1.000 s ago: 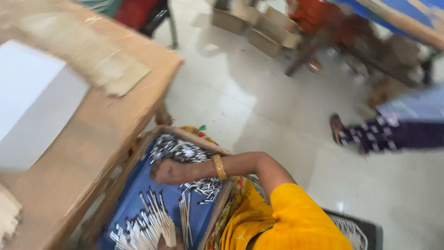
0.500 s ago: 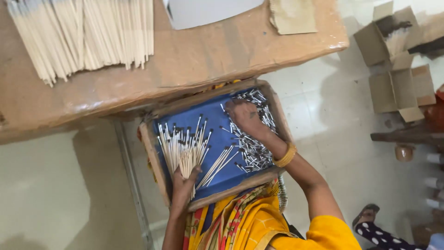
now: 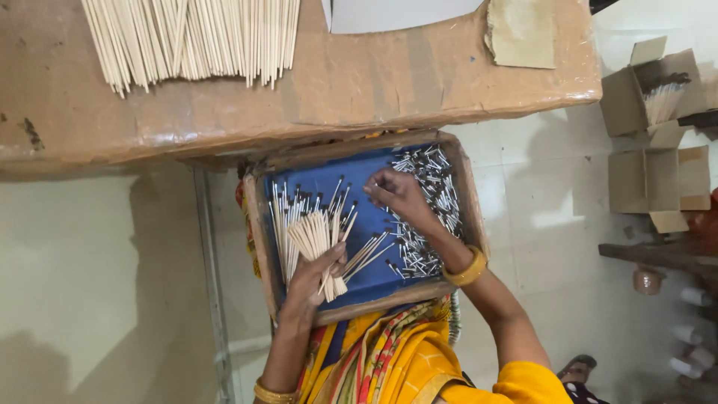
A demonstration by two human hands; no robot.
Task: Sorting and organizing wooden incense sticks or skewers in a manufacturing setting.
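L hand (image 3: 318,269) is closed round a bunch of thin sticks (image 3: 318,236), fanned out, long axis running away from the body toward the table edge, tipped ends up top. The bunch sits over the left half of the tray (image 3: 258,224), w/ more loose sticks (image 3: 288,217) lying in the tray just beside and under it, same direction roughly.

R hand (image 3: 400,196) is palm down, fingers curled, touching the pile of small metal caps (image 3: 430,202) heaped along the tray's right side. Can't tell if anything is pinched between the fingers, they're hidden from above. The cap pile lies right under and to the right of the R hand, so that hand is far nearer to it than the L; the bunch is to its left, near but not touching. A few sticks w/ dark tips (image 3: 366,254) lie slanted between the two hands.

Tray: shallow wood frame, blue lining, resting on the person's lap, tucked just under the table (image 3: 336,90) edge. Sticks left, caps right, blue floor showing between.

On the table: a wide row of bare sticks (image 3: 187,37), a grey sheet (image 3: 396,11), a brown card piece (image 3: 523,30). On the floor at right, open cardboard boxes (image 3: 651,97), one w/ more sticks inside.
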